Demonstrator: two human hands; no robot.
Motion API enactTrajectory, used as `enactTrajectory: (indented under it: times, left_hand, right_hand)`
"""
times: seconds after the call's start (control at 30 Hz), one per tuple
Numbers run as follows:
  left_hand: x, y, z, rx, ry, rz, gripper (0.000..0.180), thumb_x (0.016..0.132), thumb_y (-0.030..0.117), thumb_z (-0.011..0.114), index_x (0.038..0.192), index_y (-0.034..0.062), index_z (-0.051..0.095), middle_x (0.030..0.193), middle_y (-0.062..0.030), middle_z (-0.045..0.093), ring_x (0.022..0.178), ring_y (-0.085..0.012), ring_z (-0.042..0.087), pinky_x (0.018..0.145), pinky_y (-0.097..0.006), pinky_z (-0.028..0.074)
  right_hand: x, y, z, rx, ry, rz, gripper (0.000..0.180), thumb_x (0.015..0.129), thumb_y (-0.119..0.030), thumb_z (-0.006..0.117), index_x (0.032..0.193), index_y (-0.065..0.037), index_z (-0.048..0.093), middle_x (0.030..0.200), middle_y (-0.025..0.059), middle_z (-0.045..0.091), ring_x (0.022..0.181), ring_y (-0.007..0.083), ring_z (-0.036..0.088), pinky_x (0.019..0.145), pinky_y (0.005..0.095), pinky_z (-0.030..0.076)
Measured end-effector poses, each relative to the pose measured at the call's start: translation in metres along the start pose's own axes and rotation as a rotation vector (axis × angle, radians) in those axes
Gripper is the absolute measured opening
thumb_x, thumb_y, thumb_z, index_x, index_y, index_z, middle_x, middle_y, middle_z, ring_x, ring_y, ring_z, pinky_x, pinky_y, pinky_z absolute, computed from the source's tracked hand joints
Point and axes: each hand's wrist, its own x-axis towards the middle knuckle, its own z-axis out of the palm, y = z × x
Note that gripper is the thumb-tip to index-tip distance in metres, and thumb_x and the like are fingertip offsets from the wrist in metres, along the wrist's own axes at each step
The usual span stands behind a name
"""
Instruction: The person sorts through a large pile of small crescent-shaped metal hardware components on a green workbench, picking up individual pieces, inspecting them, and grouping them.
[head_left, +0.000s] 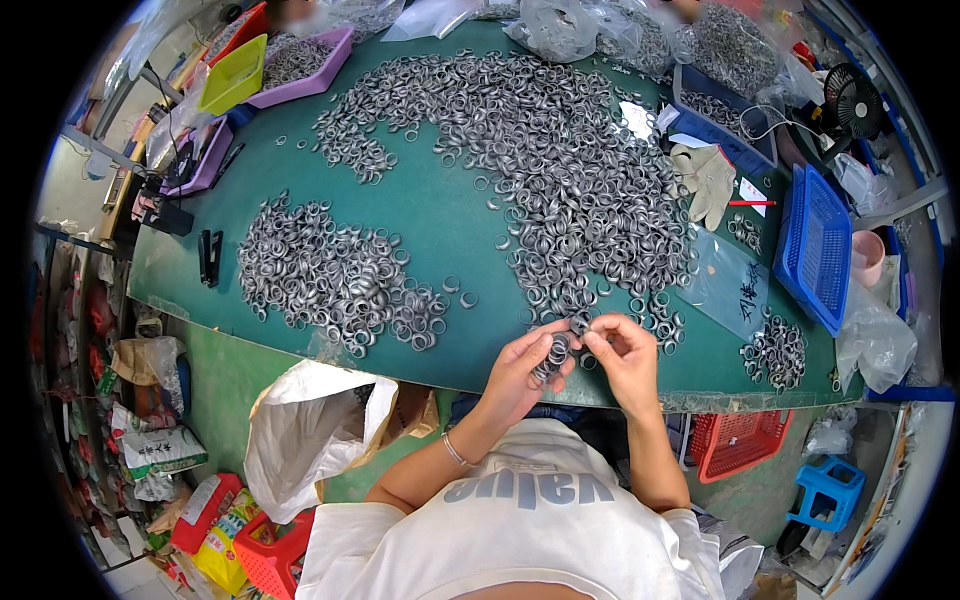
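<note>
A: Closest of all, a white shirt (510, 500), just off the near edge of the bench (450, 370). And the hands?

B: Both at the near edge of the bench. Left hand (515, 375): curled around a bunch of grey rings (552, 358). Right hand (625, 355): finger and thumb pinched on one more ring (579, 324), by the left fingertips. Hard to tell how tight.

A: More rings about?

B: Lots! A big pile (590, 200) from the far side of the bench nearly down to the hands. A smaller pile (320, 280) on the left part of the bench.

A: Any trouble to look out for?

B: Maybe dropping some. Too many loose rings in one hand. Could slip, roll off the bench and land on the green floor (225, 365).

A: And the smaller pile?

B: Very near the bench's front edge. With one bump, could spill into the open white sack (290, 430) below the bench. Or, with a careless sweep, could get mixed into the big pile.
</note>
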Motion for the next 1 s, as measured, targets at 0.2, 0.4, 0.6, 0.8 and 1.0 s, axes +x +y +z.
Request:
enactTrajectory:
  times: [0.2,0.4,0.6,0.8,1.0]
  left_hand:
    - [-0.003,0.001,0.001,0.067,-0.056,0.022,0.038,0.095,0.017,0.044,0.126,-0.0046,0.043,0.093,-0.0067,0.055,0.075,-0.0124,0.053,0.053,-0.022,0.043]
    - [-0.005,0.003,0.004,0.089,-0.059,0.021,0.033,0.095,0.014,0.044,0.124,-0.0002,0.048,0.084,-0.0053,0.055,0.069,-0.0093,0.050,0.051,-0.020,0.040]
    - [-0.006,0.002,-0.001,0.146,-0.090,0.055,0.037,0.094,0.015,0.045,0.126,-0.0038,0.043,0.093,-0.0059,0.053,0.074,-0.0111,0.049,0.051,-0.021,0.039]
    - [-0.005,0.004,0.000,0.121,-0.026,0.079,0.029,0.090,0.018,0.049,0.112,-0.0016,0.050,0.091,-0.0059,0.053,0.072,-0.0104,0.049,0.051,-0.019,0.037]
    - [-0.004,0.004,-0.008,-0.024,0.027,0.039,0.018,0.088,0.017,0.051,0.097,0.0017,0.054,0.084,-0.0065,0.053,0.065,-0.0113,0.049,0.047,-0.019,0.036]
  right_hand:
    - [-0.004,-0.004,0.006,-0.695,0.023,-0.683,0.014,0.066,0.002,0.066,0.080,-0.001,0.062,0.078,0.0077,0.059,0.074,0.0255,0.055,0.065,0.0331,0.042]
    - [-0.006,-0.010,0.006,-0.819,-0.015,-0.769,0.022,0.061,-0.001,0.062,0.083,-0.002,0.062,0.083,0.0064,0.059,0.077,0.0245,0.056,0.066,0.0349,0.041]
    - [-0.007,-0.014,0.007,-0.847,-0.033,-0.773,0.023,0.060,-0.002,0.062,0.083,-0.002,0.063,0.085,0.0064,0.059,0.078,0.0241,0.056,0.068,0.0349,0.042]
    - [-0.004,-0.015,0.009,-0.515,-0.063,-0.471,0.024,0.069,0.002,0.064,0.092,-0.001,0.062,0.086,0.0078,0.062,0.078,0.0229,0.058,0.068,0.0310,0.044]
    - [0.060,0.016,-0.008,-0.545,0.220,-0.266,0.023,0.078,-0.004,0.061,0.101,-0.001,0.060,0.093,0.0122,0.061,0.084,0.0244,0.057,0.073,0.0316,0.045]
